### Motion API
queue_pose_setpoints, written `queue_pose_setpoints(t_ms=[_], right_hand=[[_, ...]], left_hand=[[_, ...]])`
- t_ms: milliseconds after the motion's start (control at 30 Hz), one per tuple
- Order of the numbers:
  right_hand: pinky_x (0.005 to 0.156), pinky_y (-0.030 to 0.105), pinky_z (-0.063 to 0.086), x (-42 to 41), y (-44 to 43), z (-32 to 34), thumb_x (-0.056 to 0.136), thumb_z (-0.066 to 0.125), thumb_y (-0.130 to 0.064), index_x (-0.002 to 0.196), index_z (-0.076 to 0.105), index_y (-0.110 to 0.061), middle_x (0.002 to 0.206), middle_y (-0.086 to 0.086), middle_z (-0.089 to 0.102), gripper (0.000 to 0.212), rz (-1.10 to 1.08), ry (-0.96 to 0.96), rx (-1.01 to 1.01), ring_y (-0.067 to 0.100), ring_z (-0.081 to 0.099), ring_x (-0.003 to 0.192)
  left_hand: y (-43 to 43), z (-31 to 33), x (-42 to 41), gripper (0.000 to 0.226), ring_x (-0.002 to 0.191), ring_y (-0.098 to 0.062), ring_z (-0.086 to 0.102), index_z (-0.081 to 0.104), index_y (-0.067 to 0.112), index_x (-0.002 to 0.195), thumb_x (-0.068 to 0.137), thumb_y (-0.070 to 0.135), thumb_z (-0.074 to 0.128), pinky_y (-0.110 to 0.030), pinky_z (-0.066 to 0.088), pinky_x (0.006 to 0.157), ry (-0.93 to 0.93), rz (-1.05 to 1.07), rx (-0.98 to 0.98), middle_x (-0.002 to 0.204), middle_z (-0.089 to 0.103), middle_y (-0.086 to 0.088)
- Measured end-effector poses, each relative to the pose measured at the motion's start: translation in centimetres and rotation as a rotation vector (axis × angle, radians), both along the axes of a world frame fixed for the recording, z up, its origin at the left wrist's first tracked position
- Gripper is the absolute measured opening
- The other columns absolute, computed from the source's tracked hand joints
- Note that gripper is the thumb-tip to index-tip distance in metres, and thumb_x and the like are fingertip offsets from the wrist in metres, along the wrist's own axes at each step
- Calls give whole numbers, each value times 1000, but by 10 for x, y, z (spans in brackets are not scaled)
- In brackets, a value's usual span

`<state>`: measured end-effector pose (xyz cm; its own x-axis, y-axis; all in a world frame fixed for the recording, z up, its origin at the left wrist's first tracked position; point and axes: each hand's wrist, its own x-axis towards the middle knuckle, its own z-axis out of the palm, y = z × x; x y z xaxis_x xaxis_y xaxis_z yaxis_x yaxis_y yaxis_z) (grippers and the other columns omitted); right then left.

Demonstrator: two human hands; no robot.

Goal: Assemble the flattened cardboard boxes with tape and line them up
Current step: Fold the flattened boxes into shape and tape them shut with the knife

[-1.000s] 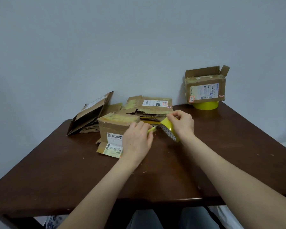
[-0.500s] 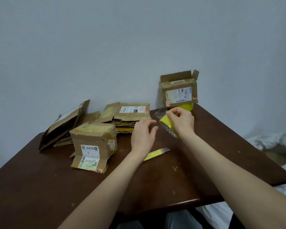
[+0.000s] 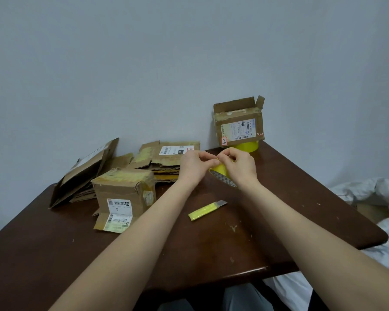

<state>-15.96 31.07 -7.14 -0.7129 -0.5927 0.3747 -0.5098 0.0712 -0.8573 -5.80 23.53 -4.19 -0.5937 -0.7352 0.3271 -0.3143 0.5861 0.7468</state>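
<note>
As the right hand (image 3: 241,168) grips the tape roll (image 3: 221,169), the left hand (image 3: 192,164) pinches it.

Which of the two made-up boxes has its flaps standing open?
The far box, sitting on a yellow tape roll; the near box has its top taped shut.

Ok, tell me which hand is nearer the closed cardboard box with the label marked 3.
Left. The left hand is right of the closed cardboard box, pinching the yellow tape roll; the right hand grips the roll's other side, farther right.
</note>
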Motion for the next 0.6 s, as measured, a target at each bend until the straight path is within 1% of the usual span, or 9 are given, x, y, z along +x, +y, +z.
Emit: queue_pose_setpoints(t_ms=[67,133,200,267,300,400,500,533,600], right_hand=[[76,37,48,2,0,1,89,62,-31,79,66,-27,83,-2,67,12,3,5,7,22,60,86],[77,39,48,4,0,3,89,62,-32,82,67,-25,84,-2,66,11,10,9,8,21,59,88],[73,32,44,6,0,4,90,63,-32,89,68,-20,86,-4,64,14,31,-25,-15,18,58,91],[71,24,39,7,0,3,88,66,-34,97,67,-17,94,-6,64,19,77,-70,-28,14,57,94],[72,22,38,9,-1,2,85,69,-35,100,65,-16,99,-5,64,24,103,-81,-22,13,57,96],[79,23,38,14,-3,3,80,76,-30,113,57,-14,108,0,62,42,146,-91,4,16,57,102],[78,24,38,11,-2,8,78,79,-26,135,42,-16,91,-2,58,69,145,-131,0,15,56,93],[76,23,39,9,-1,8,78,78,-25,139,39,-16,85,-4,57,73,156,-131,1,14,56,89],[68,17,39,5,-1,8,81,76,-24,139,46,-16,81,-5,53,66,185,-84,24,11,54,83]], left_hand=[[-1,-1,0,10,66,-12,58,76,17,88,79,22,75,-25,42,56,12,37,-2,66,63,8],[-1,-2,-1,4,71,-19,60,75,19,83,80,21,72,-30,47,63,23,80,-37,67,63,6],[-2,-2,-3,5,81,-25,63,72,24,78,82,23,70,-33,50,69,12,106,-71,83,65,1],[-5,-1,-5,10,94,-24,60,68,30,73,83,28,70,-37,53,75,-11,132,-80,105,58,-2],[-6,-1,-5,9,98,-22,59,68,29,74,83,29,70,-37,52,78,-15,144,-86,110,57,-2],[-9,0,-3,9,91,-18,62,75,18,85,85,23,67,-27,45,76,29,162,-107,91,69,-1],[-10,-1,7,14,82,-15,60,75,14,90,86,25,67,-24,40,72,48,187,-154,78,65,2],[-11,-2,10,15,80,-14,59,75,13,91,86,26,67,-24,40,71,35,193,-169,75,62,3],[-14,-4,13,16,79,-15,59,74,14,90,86,28,66,-26,42,70,-18,189,-226,73,59,4]])
